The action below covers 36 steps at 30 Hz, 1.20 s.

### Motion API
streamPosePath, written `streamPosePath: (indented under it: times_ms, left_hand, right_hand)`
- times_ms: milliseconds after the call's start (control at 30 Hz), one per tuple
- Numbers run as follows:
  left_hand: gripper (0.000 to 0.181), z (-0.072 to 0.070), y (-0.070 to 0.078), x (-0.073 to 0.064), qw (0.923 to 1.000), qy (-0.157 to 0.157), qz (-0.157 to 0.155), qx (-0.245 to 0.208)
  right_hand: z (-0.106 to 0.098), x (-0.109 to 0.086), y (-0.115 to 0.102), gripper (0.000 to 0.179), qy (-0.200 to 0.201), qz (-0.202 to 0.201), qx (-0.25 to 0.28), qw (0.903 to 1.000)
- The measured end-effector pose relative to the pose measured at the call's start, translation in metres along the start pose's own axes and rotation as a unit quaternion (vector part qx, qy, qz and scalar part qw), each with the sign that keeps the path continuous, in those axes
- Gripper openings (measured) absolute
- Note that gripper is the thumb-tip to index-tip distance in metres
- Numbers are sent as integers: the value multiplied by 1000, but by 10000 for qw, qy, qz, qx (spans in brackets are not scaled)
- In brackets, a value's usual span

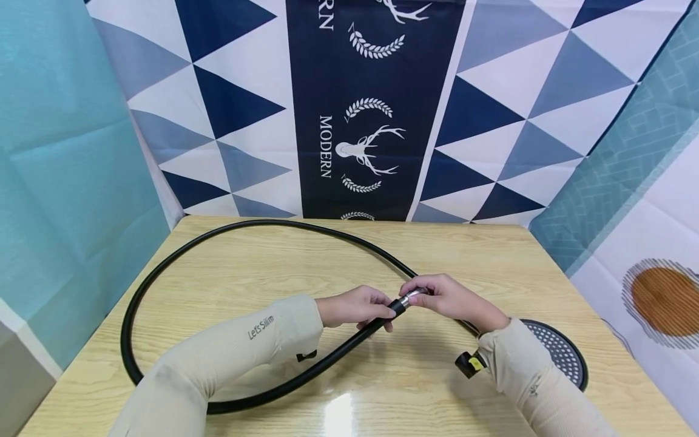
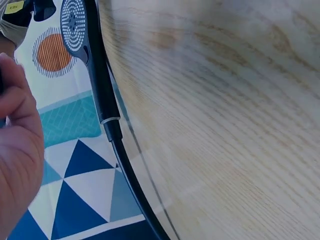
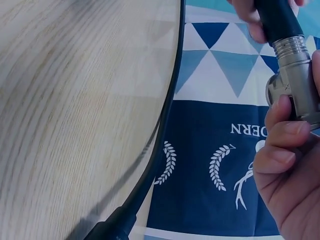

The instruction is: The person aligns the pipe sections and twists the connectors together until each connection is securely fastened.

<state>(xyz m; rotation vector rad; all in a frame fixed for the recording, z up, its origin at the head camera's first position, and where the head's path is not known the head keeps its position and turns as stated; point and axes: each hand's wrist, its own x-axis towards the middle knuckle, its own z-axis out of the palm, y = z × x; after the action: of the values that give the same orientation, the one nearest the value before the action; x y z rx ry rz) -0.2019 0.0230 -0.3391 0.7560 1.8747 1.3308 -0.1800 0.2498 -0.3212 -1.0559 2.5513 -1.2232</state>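
Observation:
My left hand (image 1: 355,305) grips the black end collar (image 3: 280,20) of a long black shower hose (image 1: 273,397). In my right hand (image 1: 445,296) is a silver metal angle valve (image 3: 298,80), held between thumb and fingers. Several threads of the valve show just below the collar, and the two parts meet end to end. The hose loops round the left and back of the table to a black handheld shower head (image 2: 100,80). That head, with its pale dotted spray face, lies at the right, partly hidden behind my right forearm in the head view.
A light wood table (image 1: 262,267) carries everything. Behind it hangs a patterned cloth (image 1: 240,103) of blue and white triangles with a dark central band. Teal cloth (image 1: 71,170) hangs at the left, and a white and teal cloth (image 1: 655,237) at the right.

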Motion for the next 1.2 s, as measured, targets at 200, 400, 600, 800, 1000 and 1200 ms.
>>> streamPosePath:
  times_ms: [200, 400, 600, 800, 1000, 1200]
  left_hand:
    - [30, -2, -3, 0, 9996, -254, 101, -70]
    - [24, 0, -6, 0, 9988, -339, 312, 182]
    - [24, 5, -7, 2, 9985, 87, 442, 324]
    - [24, 7, -6, 7, 9968, 270, 531, 529]
    - [23, 8, -6, 6, 9918, 511, 705, 933]
    - [21, 8, -6, 5, 9816, 731, 876, 1530]
  right_hand:
    - [-3, 0, 2, 14, -129, 81, 95, 9998]
    - [-3, -2, 5, 11, -149, -25, 108, 9998]
    - [-4, -3, 7, 11, -68, -53, 60, 9999]
    - [-8, -5, 4, 11, -39, -153, 68, 9999]
    - [-7, -3, 9, 12, 70, -233, 18, 9997]
    - [-6, -2, 6, 12, 158, -258, 14, 9995]
